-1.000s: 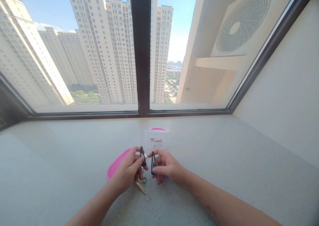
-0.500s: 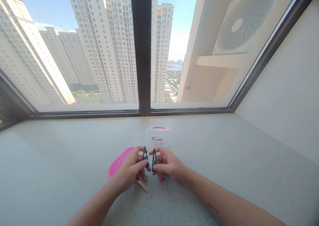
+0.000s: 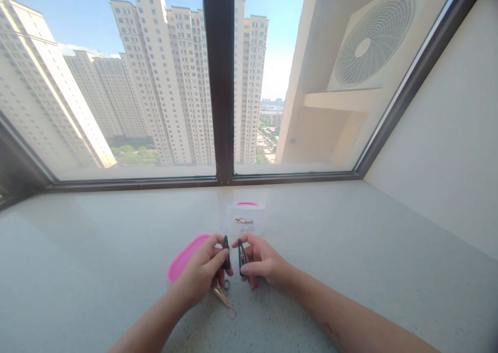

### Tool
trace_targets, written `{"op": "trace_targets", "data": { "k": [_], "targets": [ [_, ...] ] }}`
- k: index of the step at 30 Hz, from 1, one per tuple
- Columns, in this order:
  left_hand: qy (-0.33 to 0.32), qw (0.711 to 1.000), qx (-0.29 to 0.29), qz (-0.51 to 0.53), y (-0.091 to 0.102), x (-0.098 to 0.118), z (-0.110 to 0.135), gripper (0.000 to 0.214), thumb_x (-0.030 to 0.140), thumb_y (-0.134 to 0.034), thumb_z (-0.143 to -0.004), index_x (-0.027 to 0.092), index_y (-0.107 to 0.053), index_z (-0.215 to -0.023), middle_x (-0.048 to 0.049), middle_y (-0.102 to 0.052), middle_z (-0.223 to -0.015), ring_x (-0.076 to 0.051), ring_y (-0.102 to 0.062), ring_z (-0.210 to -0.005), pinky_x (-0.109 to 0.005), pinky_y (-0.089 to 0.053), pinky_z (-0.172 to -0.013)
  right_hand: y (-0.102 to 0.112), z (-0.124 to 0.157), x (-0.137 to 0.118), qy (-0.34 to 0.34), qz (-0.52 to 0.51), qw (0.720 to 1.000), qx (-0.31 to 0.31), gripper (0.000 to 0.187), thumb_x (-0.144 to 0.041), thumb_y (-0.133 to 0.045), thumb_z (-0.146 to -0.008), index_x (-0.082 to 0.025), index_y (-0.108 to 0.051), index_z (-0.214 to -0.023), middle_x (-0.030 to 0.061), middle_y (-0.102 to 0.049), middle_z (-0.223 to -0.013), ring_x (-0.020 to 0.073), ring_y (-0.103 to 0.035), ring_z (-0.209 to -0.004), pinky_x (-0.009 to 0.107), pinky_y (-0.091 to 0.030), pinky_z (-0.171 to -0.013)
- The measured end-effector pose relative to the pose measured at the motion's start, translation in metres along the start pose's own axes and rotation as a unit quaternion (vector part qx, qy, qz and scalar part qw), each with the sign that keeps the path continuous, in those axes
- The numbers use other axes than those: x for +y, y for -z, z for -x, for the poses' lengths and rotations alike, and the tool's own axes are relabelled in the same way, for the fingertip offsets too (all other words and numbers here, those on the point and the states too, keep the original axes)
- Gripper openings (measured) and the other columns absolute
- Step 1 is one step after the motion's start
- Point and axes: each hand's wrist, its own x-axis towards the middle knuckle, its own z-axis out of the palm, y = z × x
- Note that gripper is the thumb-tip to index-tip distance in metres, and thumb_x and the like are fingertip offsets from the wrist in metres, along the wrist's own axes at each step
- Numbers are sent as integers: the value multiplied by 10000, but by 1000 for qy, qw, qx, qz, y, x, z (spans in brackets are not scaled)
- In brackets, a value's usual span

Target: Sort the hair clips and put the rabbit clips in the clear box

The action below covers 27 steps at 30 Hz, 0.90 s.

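Note:
Between thumb and fingers, my left hand [image 3: 208, 262] grips a black snap hair clip [image 3: 225, 253], held upright. A second black snap hair clip [image 3: 241, 258] is pinched in my right hand [image 3: 262, 259], a small gap away from the first. Beneath my left hand a gold-coloured hair clip [image 3: 221, 297] lies on the pale speckled sill, partly covered by the fingers. Close to it are a small grey ring [image 3: 226, 284] and a pale, see-through loop [image 3: 232, 313]. A pink lid [image 3: 184, 259] lies partly behind my left hand.
Beyond my hands stands a clear plastic box [image 3: 259, 219] with a pink strip at its far side and small gold-toned pieces [image 3: 244, 221] inside. The speckled sill [image 3: 116, 239] runs up to the dark window frame [image 3: 155, 183]. A white wall [image 3: 436, 151] bounds the right side.
Both clips have turned slightly in my fingers, the left one showing more edge-on. The whole view has shifted a little, with the scene sitting lower. Both hands keep their grip.

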Motion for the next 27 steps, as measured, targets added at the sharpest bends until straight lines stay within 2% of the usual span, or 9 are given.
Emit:
{"op": "trace_targets", "data": {
  "k": [2, 8, 18, 27],
  "targets": [
    [-2, 1000, 2, -3, 0, 0, 0, 280, 442, -503, -853, 175, -471, -929, 0, -639, -624, -83, -535, -398, -156, -309, -358, -1, 0, -2, 0, -4, 1000, 0, 541, -313, -740, -655, -170, -446, -1087, 17, -645, -717, 109, -555, -437, 182, -418, -364],
    [-5, 1000, 9, -10, -1, 4, 2, 260, 424, -491, -858, 176, -464, -931, 8, -629, -613, -84, -526, -399, -161, -315, -364, -3, -1, 1, -11, 17, 999, 29, 440, -426, -674, -742, -173, -463, -1033, 1, -623, -663, 97, -538, -394, 175, -397, -358],
    [12, 999, 21, -24, -2, 2, 2, 294, 453, -523, -835, 177, -489, -929, 12, -630, -577, -93, -527, -388, -163, -321, -373, -3, -4, 5, -28, 24, 999, 28, 472, -483, -693, -711, -167, -455, -970, 1, -599, -639, 114, -526, -444, 184, -387, -353],
    [9, 999, 19, -44, -2, 0, 3, 259, 425, -478, -870, 175, -482, -936, 15, -621, -591, -85, -513, -401, -162, -327, -390, -5, -3, 5, -16, 27, 999, 32, 469, -532, -647, -746, -165, -442, -953, -15, -589, -628, 83, -488, -366, 173, -378, -318]
  ]
}}
